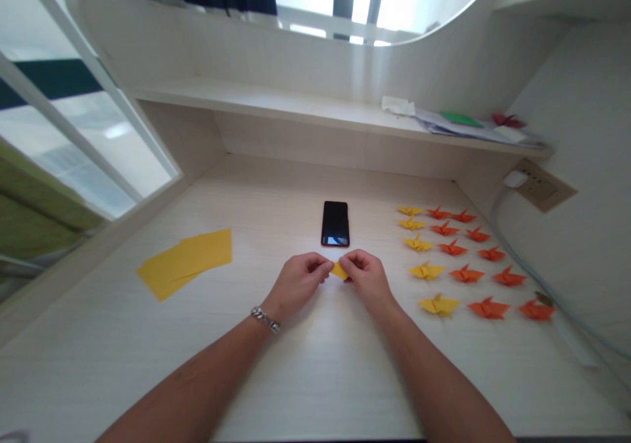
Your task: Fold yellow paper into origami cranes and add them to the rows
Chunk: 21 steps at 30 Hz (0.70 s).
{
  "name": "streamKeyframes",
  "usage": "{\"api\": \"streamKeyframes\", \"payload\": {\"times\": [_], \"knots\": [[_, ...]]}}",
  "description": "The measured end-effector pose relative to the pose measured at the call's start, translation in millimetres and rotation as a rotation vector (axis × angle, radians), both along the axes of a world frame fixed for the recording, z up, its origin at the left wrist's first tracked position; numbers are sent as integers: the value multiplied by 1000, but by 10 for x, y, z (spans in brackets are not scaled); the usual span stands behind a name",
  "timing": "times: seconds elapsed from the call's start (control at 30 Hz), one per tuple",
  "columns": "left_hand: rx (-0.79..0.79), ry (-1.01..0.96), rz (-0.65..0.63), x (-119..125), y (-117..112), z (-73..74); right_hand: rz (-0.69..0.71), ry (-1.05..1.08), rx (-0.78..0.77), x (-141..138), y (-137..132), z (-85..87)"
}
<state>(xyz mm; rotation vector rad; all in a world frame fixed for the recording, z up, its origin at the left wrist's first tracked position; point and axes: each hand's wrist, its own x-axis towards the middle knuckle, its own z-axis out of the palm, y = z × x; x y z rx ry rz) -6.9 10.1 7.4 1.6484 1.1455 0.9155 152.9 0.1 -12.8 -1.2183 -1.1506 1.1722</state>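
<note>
Head view: left hand (pixel 297 280) and right hand (pixel 369 279) pinched shut on small folded yellow paper (pixel 339 270) just above desk (pixel 315 371), near phone (pixel 336 223); possibly a crooked crease from uneven pinching; possibly tearing from pulling apart.

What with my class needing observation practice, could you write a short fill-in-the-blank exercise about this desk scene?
1. The left hand and right hand pinch a small ____ paper piece between them.
2. The phone lying just beyond the hands is ____ in colour.
3. The paper cranes stand in rows on the person's ____ side.
4. The flat sheets lie on the person's ____ side.

Missing words: yellow; black; right; left.
</note>
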Motion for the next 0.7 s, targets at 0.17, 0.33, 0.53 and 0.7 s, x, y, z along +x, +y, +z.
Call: {"api": "streamKeyframes", "payload": {"times": [0.17, 0.33, 0.53, 0.7], "knots": [[-25, -30, 73, -25, 37, -40, -17, 29, -45, -21, -8, 1], [1, -73, 107, -1, 46, -61, -36, -3, -37, -28, -8, -10], [-211, -293, 71, 49, 45, -100, -31, -44, 30, -69, -41, -8], [-161, -214, 45, -20, 64, -81, 112, -63, 0, -46, -36, -21]]}}
